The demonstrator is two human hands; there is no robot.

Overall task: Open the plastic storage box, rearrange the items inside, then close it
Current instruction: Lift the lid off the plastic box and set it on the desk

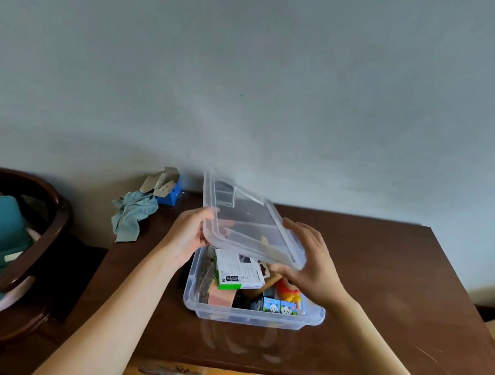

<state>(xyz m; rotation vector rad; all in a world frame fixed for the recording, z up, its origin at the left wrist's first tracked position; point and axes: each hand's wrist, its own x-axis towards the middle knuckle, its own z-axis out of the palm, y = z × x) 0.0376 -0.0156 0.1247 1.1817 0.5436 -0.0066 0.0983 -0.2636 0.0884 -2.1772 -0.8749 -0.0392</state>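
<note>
1. Two hands on lid (249, 225): my left hand (190, 236) grips its left long edge, fingers curled under the rim; my right hand (308, 264) pinches the near-right corner, thumb below, fingers on top; opposite holds keep the flexible plastic from twisting.
2. Lid is clear of the box, tilted w/ far end raised, near end just above the contents; tilt gives me a view inside.
3. Storage box (253, 315) sits on brown table (380, 284), approx. centre, directly below lid; open.
4. Contents jumbled: green-white carton (238, 274) lies slanted on top, panda boxes (279, 306) at front wall; rearranging not yet begun, in my judgement.
</note>
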